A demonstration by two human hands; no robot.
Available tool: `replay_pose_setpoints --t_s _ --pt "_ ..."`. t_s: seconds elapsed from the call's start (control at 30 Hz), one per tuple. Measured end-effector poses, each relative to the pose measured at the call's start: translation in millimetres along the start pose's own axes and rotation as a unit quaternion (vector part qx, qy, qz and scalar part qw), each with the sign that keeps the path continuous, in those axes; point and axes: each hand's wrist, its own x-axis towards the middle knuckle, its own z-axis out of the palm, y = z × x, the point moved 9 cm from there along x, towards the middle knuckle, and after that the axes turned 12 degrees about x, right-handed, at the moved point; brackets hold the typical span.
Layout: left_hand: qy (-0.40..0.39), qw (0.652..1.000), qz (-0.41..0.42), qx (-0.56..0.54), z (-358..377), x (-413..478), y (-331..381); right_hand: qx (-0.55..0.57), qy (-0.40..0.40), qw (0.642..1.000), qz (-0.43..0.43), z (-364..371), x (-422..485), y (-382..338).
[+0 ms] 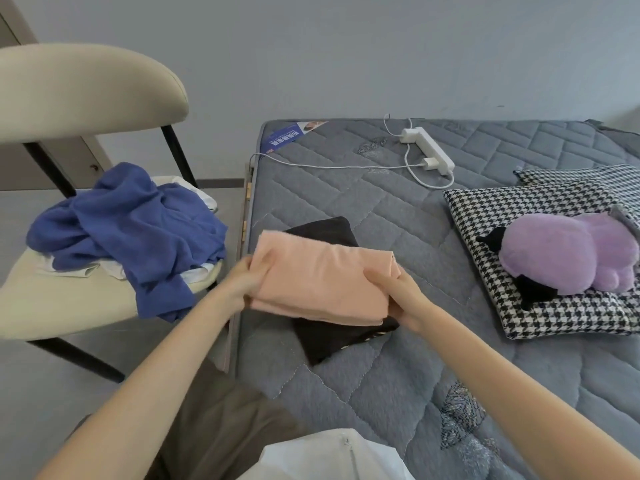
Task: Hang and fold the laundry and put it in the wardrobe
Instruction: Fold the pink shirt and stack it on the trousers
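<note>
Both hands hold a folded peach garment (322,282) over a dark folded garment (332,327) on the bed (398,375).

Head view: the left hand (247,282) and right hand (398,299) have their fingers curled round the peach garment's ends. A blue garment (138,230) lies heaped on the chair (69,306) beside the bed.

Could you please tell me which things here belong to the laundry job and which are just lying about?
Job: peach garment (left hand, right hand holding), dark folded garment beneath, blue garment on chair.
Lying about: power strip, purple plush toy, houndstooth cushions.
</note>
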Motion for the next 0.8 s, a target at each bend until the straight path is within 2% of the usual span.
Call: replay_pose_setpoints --t_s 0.1,0.2,0.33,0.43,0.5,0.57,0.6,0.67,0.73,0.77,0.8 --pt "0.062 0.983 0.118 0.123 -23 12 64 0.079 -0.034 0.996 -0.009 12 -7 -10" --pt "0.094 0.952 0.222 0.19 -17 24 121 0.116 -0.026 0.993 -0.007 18 -9 -13" --pt "0.072 0.929 0.274 0.239 15 42 153 0.101 -0.006 0.993 0.056 15 -9 4" --pt "0.061 0.933 0.286 0.209 34 51 159 0.065 -0.015 0.993 0.102 11 -10 22" --pt "0.061 0.942 0.27 0.188 45 55 154 -0.018 -0.003 0.995 0.102 5 -8 29" --pt "0.076 0.94 0.25 0.219 54 60 139 -0.153 0.013 0.982 0.113 0 -6 33" --pt "0.093 0.932 0.237 0.259 55 62 130 -0.241 0.025 0.962 0.123 -4 -6 33" --pt "0.129 0.91 0.214 0.33 53 64 113 -0.441 0.048 0.89 0.101 -11 -3 22" --pt "0.154 0.91 0.199 0.329 49 64 101 -0.574 0.041 0.818 0.005 -4 5 5" --pt "0.165 0.918 0.184 0.309 48 64 95 -0.591 0.021 0.805 -0.044 5 8 -2" --pt "0.176 0.93 0.16 0.28 47 64 89 -0.58 -0.007 0.811 -0.077 15 10 -7"
